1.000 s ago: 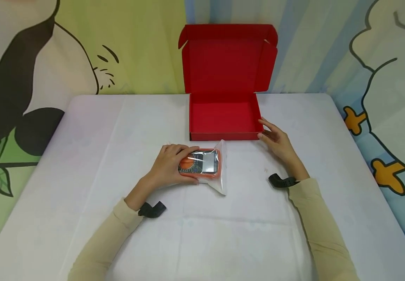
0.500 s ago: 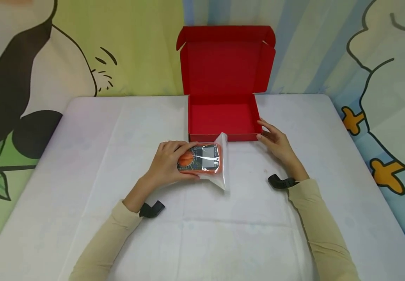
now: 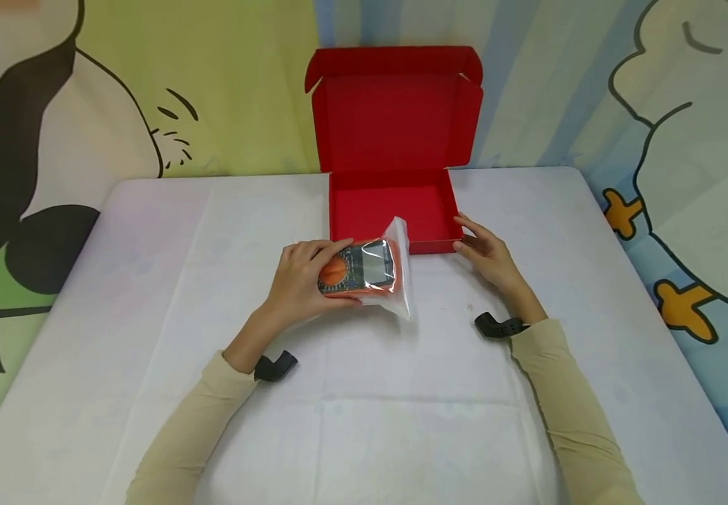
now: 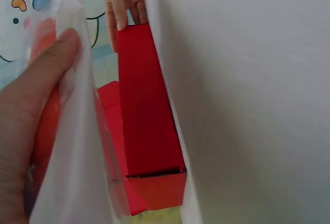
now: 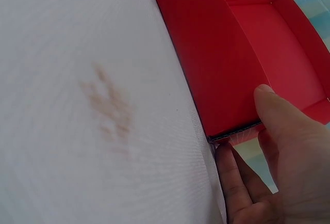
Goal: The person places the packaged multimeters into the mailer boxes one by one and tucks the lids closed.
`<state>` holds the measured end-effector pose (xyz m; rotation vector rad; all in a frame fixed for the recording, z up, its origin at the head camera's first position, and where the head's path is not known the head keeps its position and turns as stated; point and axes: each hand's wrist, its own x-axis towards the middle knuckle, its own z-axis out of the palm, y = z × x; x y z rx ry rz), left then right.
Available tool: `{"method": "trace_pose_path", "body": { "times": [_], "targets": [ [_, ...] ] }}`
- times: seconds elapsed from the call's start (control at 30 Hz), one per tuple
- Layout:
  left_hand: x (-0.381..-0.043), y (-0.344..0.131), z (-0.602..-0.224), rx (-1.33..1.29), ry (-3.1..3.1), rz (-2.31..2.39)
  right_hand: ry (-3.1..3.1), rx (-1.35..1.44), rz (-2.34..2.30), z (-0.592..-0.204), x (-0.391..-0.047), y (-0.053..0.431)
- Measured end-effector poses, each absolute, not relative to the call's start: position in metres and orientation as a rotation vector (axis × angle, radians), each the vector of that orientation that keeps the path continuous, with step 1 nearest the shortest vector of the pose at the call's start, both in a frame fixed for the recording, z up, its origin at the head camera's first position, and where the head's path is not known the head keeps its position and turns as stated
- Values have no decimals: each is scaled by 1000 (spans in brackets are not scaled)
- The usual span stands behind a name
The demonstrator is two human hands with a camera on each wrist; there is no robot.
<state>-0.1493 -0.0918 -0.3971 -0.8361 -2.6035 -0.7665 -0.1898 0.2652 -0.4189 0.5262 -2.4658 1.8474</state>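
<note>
My left hand (image 3: 301, 280) grips an orange digital multimeter (image 3: 374, 265) packed in a clear plastic bag (image 3: 400, 305), thumb along its near side and fingers over the far one. The meter's dial and screen face up, and it is raised over the table, overlapping the front wall of an open red cardboard box (image 3: 436, 247). In the left wrist view the bag (image 4: 77, 157) hangs beside the box (image 4: 147, 100). My right hand (image 3: 491, 259) holds the box's front right corner; the right wrist view puts the thumb (image 5: 276, 108) on the front panel, other fingers around the side.
The box lid (image 3: 395, 119) stands upright at the back, against a cartoon-printed curtain (image 3: 244, 84). A white cloth (image 3: 364, 435) covers the table. Small brownish marks (image 5: 111, 105) show on the cloth in front of the box. Each wrist wears a black camera mount (image 3: 275, 366).
My left hand has lifted the bagged multimeter off the table and moved it away from me, to the box's front edge. The right hand keeps its place at the box corner.
</note>
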Motion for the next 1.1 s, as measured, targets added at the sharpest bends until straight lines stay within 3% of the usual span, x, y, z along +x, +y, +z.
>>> {"method": "trace_pose_path", "body": {
  "times": [0.47,1.1],
  "targets": [
    [-168,-78,-382,-688,-2727,-802,-2536,495,1790,-421,-188,269],
    [-217,-56,-354,-496,-2830,-746,-2541,462,1821,-418,-187,266]
  ]
}}
